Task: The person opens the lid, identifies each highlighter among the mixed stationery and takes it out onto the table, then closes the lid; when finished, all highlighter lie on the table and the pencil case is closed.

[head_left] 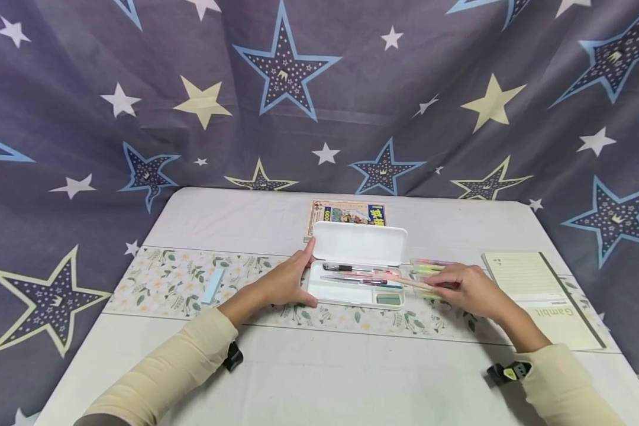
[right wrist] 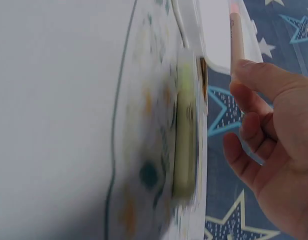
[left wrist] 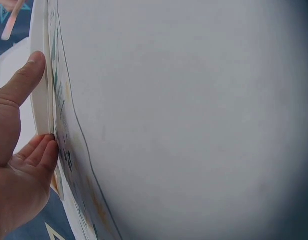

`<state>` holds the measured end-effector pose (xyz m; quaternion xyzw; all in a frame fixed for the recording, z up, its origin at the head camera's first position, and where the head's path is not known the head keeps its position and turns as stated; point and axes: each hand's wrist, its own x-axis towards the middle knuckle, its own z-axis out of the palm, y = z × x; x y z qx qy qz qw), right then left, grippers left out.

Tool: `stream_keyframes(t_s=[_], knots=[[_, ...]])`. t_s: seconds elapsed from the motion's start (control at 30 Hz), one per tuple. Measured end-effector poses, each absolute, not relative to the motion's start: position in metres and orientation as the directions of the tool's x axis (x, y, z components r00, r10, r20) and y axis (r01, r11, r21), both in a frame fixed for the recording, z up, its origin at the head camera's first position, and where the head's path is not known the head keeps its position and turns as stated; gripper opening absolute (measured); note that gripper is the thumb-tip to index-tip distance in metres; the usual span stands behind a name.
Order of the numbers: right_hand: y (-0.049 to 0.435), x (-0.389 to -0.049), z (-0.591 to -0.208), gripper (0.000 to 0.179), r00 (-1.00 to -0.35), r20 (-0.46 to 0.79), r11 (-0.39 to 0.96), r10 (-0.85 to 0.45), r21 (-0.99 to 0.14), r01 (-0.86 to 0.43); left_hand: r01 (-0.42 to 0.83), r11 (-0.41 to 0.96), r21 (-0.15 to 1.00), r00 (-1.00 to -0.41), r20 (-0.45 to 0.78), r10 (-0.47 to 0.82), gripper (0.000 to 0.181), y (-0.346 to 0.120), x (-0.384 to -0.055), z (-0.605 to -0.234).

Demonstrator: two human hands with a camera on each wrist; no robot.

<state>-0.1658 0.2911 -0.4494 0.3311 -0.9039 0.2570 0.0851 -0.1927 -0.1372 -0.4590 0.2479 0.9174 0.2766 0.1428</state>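
Note:
A white pencil case (head_left: pixel 346 293) lies with its lid (head_left: pixel 359 244) raised. Several pens (head_left: pixel 346 268) and a small greenish block (head_left: pixel 388 299) are inside. My left hand (head_left: pixel 284 281) holds the case's left end, thumb at the front side and fingers toward the back. Between thumb and index finger, my right hand (head_left: pixel 471 289) pinches a pale pink highlighter (right wrist: pixel 237 42), its pink end pointing left over the case. Right of the case lie several more highlighters (head_left: pixel 423 268); a yellow-green highlighter (right wrist: pixel 184 145) shows below the hand in the right wrist view.
Behind the case is a colourful printed booklet (head_left: pixel 351 213), partly hidden by the lid. A light blue strip (head_left: pixel 212 286) lies left on the floral runner (head_left: pixel 160 284). At the right, a cream notepad (head_left: pixel 554 325) reaches over the runner. A starry curtain hangs behind the table.

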Motion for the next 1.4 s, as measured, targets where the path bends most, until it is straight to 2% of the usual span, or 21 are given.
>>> stream_keyframes(t_s=[0.2,0.4,0.7,1.1,1.4], knots=[[0.313,-0.159,-0.451,0.028,-0.780,0.304,0.645,-0.547,-0.440,-0.624,0.369,0.732,0.573,-0.839,-0.135,0.528,0.149,-0.137,-0.193,-0.460],[0.330,-0.152,-0.453,0.030,-0.764,0.338,0.653,-0.550,-0.396,-0.646,0.369,0.733,0.572,-0.840,-0.133,0.526,0.149,-0.137,-0.194,-0.461],[0.349,-0.140,-0.459,0.024,-0.828,0.247,0.712,-0.504,-0.425,-0.560,0.374,0.730,0.572,-0.836,-0.133,0.532,0.149,-0.136,-0.194,-0.460],[0.354,-0.140,-0.466,0.026,-0.831,0.236,0.733,-0.503,-0.394,-0.555,0.370,0.724,0.582,-0.838,-0.127,0.530,0.148,-0.137,-0.194,-0.461],[0.352,-0.139,-0.465,0.021,-0.889,0.160,0.805,-0.430,-0.378,-0.457,0.362,0.728,0.582,-0.840,-0.135,0.526,0.148,-0.136,-0.193,-0.460]])
